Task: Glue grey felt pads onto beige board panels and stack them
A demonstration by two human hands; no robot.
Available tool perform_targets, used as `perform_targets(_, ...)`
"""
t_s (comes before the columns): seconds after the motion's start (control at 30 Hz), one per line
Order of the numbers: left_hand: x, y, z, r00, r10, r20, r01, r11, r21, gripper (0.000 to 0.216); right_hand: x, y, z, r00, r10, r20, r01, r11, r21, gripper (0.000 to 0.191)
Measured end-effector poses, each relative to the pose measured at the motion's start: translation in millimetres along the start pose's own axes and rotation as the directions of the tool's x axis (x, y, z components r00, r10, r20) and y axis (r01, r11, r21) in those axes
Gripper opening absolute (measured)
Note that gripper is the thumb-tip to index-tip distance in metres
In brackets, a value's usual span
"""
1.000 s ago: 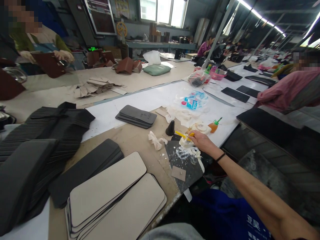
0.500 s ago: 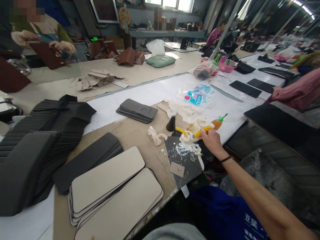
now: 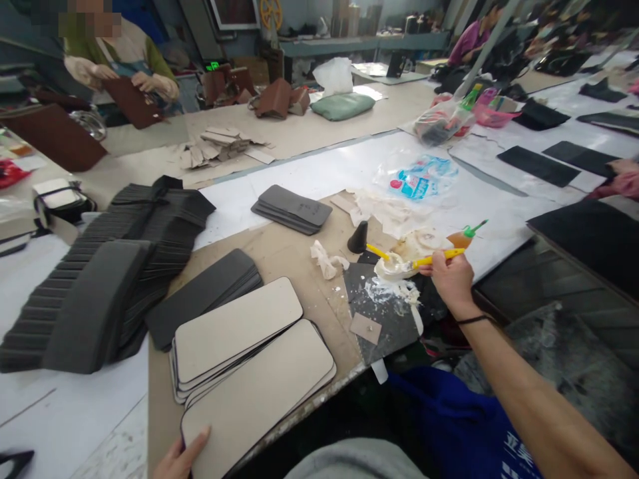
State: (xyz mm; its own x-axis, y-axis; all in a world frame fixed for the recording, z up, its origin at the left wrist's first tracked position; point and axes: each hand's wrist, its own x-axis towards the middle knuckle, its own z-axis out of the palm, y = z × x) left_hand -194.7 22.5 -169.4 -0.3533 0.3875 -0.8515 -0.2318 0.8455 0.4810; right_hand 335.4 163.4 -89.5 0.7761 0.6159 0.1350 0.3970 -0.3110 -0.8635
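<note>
Brush [image 3: 424,261], yellow-handled, at white paste [image 3: 393,269] by the tabletop's [image 3: 319,174] near edge; right hand [image 3: 453,279], fingers closed round it; best loaded thinly, evenly. Panel [image 3: 264,392], beige, topmost of its stack [image 3: 323,380] along that edge; left hand [image 3: 177,458], thumb on its left end, full grip unclear; light steadying pressure advisable.

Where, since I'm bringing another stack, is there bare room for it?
White table shows between the small grey stack and the printed plastic bag; another patch borders the near edge of the large dark pile. Crowded: around the right hand, yellow-handled tool, white paste, orange bottle.
</note>
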Motion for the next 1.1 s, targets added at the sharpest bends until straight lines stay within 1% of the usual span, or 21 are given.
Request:
perform_targets(0.07, -4.1, 1.4, 1.4, 1.0, 0.021, 0.015, -0.022, 1.0, 0.006, 0.026, -1.0, -1.4, 4.3, 0.998, 0.057, -0.01, -0.055, 0.992, 0.114, 0.015)
perform_targets(0.17, -8.5, 4.3, 0.8, 0.997, 0.045, 0.07, -0.046, 0.999, 0.005, 0.026, -4.4, -1.6, 12.6, 0.981, 0.192, -0.01, -0.181, 0.941, 0.286, 0.011)
perform_targets(0.23, -8.6, 5.6, -2.0, 0.991, 0.068, 0.117, -0.064, 0.997, -0.032, 0.024, -7.4, 4.1, 10.8, 0.963, 0.269, -0.013, -0.25, 0.911, 0.328, 0.009)
perform_targets(0.3, -6.6, 6.0, -7.2, 0.982, 0.076, 0.174, -0.062, 0.994, -0.085, 0.021, -12.2, 15.1, 0.3, 0.951, 0.305, -0.052, -0.273, 0.907, 0.321, 0.009)
perform_targets(0.37, -4.1, 6.1, -14.4, 0.971, 0.06, 0.232, -0.032, 0.992, -0.121, 0.021, -22.1, 25.6, -14.8, 0.956, 0.268, -0.117, -0.231, 0.938, 0.258, 0.011)
perform_targets(0.43, -2.2, 5.9, -22.6, 0.953, 0.041, 0.299, 0.0, 0.991, -0.135, 0.023, -42.8, 26.4, -26.4, 0.984, 0.144, -0.103, -0.12, 0.971, 0.207, 0.015)
perform_targets(0.5, -0.5, 5.7, -30.5, 0.925, 0.039, 0.377, 0.015, 0.99, -0.141, 0.028, -80.4, 11.6, -26.5, 0.999, 0.05, -0.008, -0.048, 0.98, 0.195, 0.016)
perform_targets(0.53, 0.5, 5.5, -34.2, 0.909, 0.047, 0.415, 0.016, 0.989, -0.146, 0.031, -106.2, -1.4, -20.8, 0.997, 0.039, 0.073, -0.053, 0.98, 0.194, 0.017)
perform_targets(0.57, 1.7, 5.4, -37.5, 0.892, 0.055, 0.45, 0.017, 0.988, -0.153, 0.034, -136.3, -16.9, -11.7, 0.98, 0.046, 0.195, -0.087, 0.975, 0.205, 0.016)
perform_targets(0.6, 3.1, 5.2, -40.3, 0.875, 0.062, 0.481, 0.018, 0.987, -0.16, 0.037, -169.4, -33.9, 0.3, 0.944, 0.053, 0.326, -0.131, 0.966, 0.223, 0.018)
perform_targets(0.63, 4.6, 5.1, -42.9, 0.859, 0.069, 0.507, 0.019, 0.986, -0.167, 0.04, -204.0, -51.0, 14.2, 0.896, 0.071, 0.439, -0.189, 0.954, 0.231, 0.023)
perform_targets(0.67, 6.1, 5.0, -45.0, 0.844, 0.077, 0.532, 0.02, 0.985, -0.173, 0.043, -238.5, -67.3, 29.1, 0.822, 0.071, 0.564, -0.231, 0.948, 0.218, 0.028)
perform_targets(0.7, 7.5, 4.8, -46.8, 0.829, 0.086, 0.553, 0.017, 0.984, -0.178, 0.046, -271.3, -81.8, 44.0, 0.726, 0.056, 0.685, -0.259, 0.945, 0.198, 0.032)
perform_targets(0.73, 8.8, 4.6, -48.3, 0.817, 0.093, 0.57, 0.013, 0.984, -0.179, 0.048, -301.3, -93.7, 58.1, 0.661, 0.022, 0.75, -0.269, 0.94, 0.209, 0.033)
perform_targets(0.77, 9.9, 4.4, -49.6, 0.807, 0.097, 0.582, 0.01, 0.984, -0.177, 0.051, -327.4, -102.7, 70.8, 0.614, -0.018, 0.789, -0.273, 0.933, 0.234, 0.034)
perform_targets(0.83, 11.9, 3.9, -51.7, 0.788, 0.099, 0.607, 0.006, 0.986, -0.168, 0.056, -367.3, -112.0, 90.6, 0.561, -0.057, 0.826, -0.289, 0.922, 0.26, 0.034)
perform_targets(0.9, 13.9, 3.2, -53.2, 0.759, 0.104, 0.642, 0.007, 0.986, -0.167, 0.062, -390.3, -111.6, 102.9, 0.534, -0.066, 0.843, -0.293, 0.921, 0.257, 0.034)
perform_targets(0.97, 16.2, 2.1, -54.3, 0.728, 0.123, 0.675, 0.003, 0.983, -0.182, 0.067, -397.4, -104.9, 109.1, 0.533, -0.063, 0.844, -0.268, 0.933, 0.239, 0.035)
perform_targets(1.0, 17.4, 1.5, -54.8, 0.717, 0.136, 0.683, -0.002, 0.981, -0.192, 0.068, -395.2, -100.3, 110.3, 0.552, -0.061, 0.832, -0.24, 0.943, 0.229, 0.035)
perform_targets(1.03, 18.5, 1.0, -55.3, 0.711, 0.147, 0.687, -0.007, 0.979, -0.202, 0.069, -389.5, -95.3, 110.6, 0.586, -0.058, 0.808, -0.208, 0.953, 0.219, 0.035)
perform_targets(1.1, 20.3, 0.1, -56.0, 0.711, 0.156, 0.686, -0.016, 0.978, -0.207, 0.067, -369.5, -85.2, 108.6, 0.687, -0.045, 0.725, -0.136, 0.972, 0.189, 0.037)
